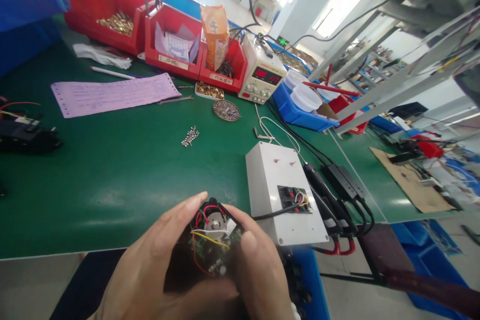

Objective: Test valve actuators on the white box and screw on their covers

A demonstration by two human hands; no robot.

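Fingers of left hand (150, 255) and right hand (258, 265) curved part-open around wired assembly (214, 240), gripping its sides, at front edge of green table (123, 180); lower part shadowed, probably black housing. Gray box (281, 190) just right, 2 switches on top. Screws (191, 136) beyond, loose pile.

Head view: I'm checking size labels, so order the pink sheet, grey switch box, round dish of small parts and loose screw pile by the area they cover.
1. Grey switch box, nearer the camera
2. Pink sheet, longer than the box but thinner
3. Round dish
4. Loose screw pile
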